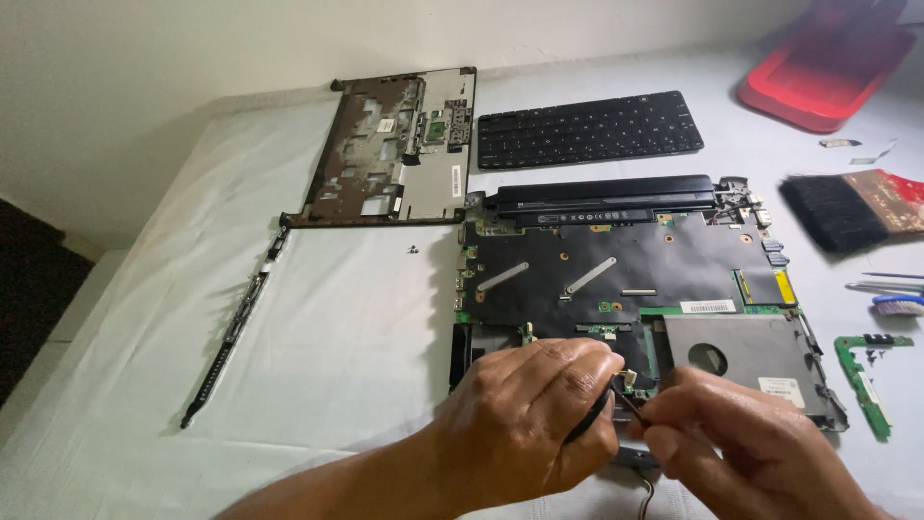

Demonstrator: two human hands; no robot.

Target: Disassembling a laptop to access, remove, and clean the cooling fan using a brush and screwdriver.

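An opened laptop base [616,260] lies on a white cloth, its black-covered board exposed, a long black battery [602,197] at its far edge and a grey drive cage [741,361] at the near right. Over the near edge of the base, my left hand [525,419] pinches a thin black cable. My right hand [741,443] sits close beside it, fingers closed on the same cable near a small white connector [628,377]. Both hands hide the near corner of the base.
A detached palm-rest frame [395,154] and a black keyboard [589,128] lie at the back. A thin black strip [234,327] lies left. Right: a black brush [847,210], a small green board [866,371], a red tray [823,82], a toothbrush [890,303]. Tiny screws [412,249].
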